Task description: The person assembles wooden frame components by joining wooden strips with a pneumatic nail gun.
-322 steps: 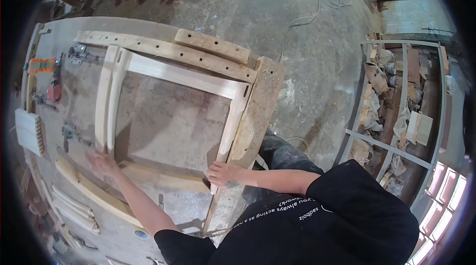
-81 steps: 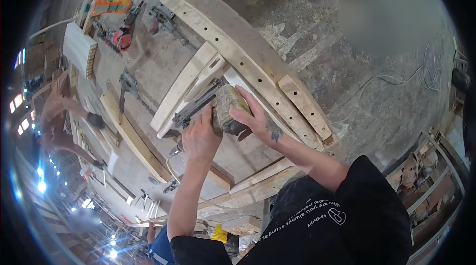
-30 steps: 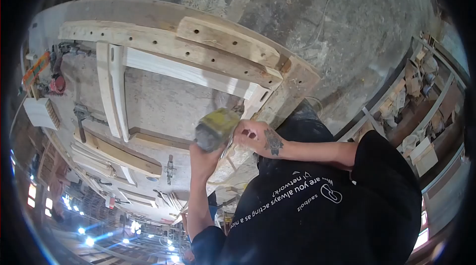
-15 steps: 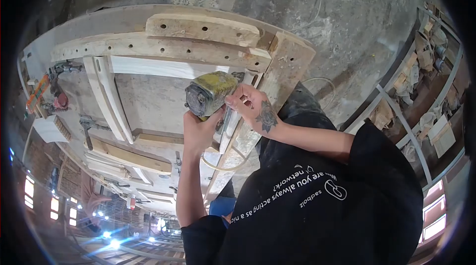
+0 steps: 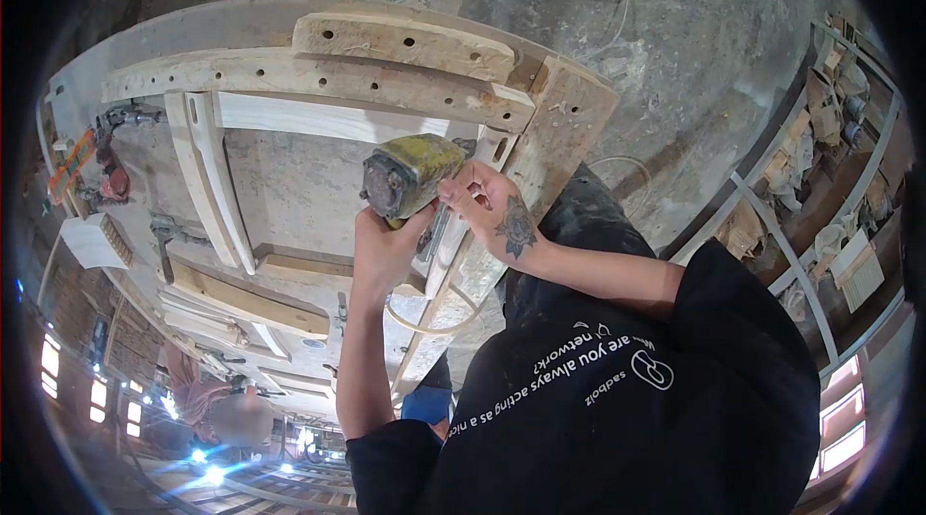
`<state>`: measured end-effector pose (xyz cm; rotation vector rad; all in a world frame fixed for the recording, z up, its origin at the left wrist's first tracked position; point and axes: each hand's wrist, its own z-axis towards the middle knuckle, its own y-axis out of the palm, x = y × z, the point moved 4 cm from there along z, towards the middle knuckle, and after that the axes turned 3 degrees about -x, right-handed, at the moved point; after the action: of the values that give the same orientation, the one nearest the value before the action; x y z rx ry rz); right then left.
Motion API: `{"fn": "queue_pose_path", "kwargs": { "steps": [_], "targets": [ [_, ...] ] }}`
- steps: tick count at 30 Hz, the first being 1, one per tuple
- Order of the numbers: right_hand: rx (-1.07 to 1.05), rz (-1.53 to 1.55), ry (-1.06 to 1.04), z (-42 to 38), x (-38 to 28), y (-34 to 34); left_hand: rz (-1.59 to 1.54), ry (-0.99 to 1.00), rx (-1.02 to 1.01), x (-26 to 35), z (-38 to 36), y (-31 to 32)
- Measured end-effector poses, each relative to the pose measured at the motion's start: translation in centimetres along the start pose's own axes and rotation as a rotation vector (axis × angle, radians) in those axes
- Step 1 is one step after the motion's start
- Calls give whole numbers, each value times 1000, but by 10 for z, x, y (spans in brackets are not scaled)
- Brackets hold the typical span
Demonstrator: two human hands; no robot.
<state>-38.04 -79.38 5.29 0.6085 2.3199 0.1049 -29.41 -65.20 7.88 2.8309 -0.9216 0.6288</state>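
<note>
A worn yellow and black nail gun (image 5: 415, 168) is held over the near right corner of a wooden frame (image 5: 318, 269). Its rounded end points left. My left hand (image 5: 391, 243) grips it from below, with the fingers partly hidden behind the body. My right hand (image 5: 482, 206) is closed at its right side, thumb and fingertips pinched against it; whatever small thing may be between them is hidden. A thin pale air hose (image 5: 424, 330) loops beneath the tool. Under it runs a light wooden rail (image 5: 446, 259) with a slot at its upper end.
A curved wooden strip with holes (image 5: 405, 42) lies along the bench's far edge. Clamps (image 5: 169, 240) and loose slats (image 5: 207, 187) are to the left. A metal rack with wood scraps (image 5: 810, 158) stands at right. Another person (image 5: 207, 409) is at the lower left.
The view has shifted slightly, and the other person at the lower left shows more. Both hands keep the same hold on the nail gun.
</note>
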Motion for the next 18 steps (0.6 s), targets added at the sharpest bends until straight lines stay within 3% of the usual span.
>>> {"fn": "queue_pose_path", "kwargs": {
  "steps": [12,13,16,18],
  "targets": [
    [-38,-40,-29,-3,10,-3,98,120,1,0,-3,-2],
    [-51,-38,-34,-4,12,-4,89,155,22,-1,-8,-4],
    [-167,-102,-28,-16,16,-7,127,-53,109,-25,-38,-14],
    [-242,-261,-118,-15,17,-19,102,10,232,-53,-67,-18]
  ]
}}
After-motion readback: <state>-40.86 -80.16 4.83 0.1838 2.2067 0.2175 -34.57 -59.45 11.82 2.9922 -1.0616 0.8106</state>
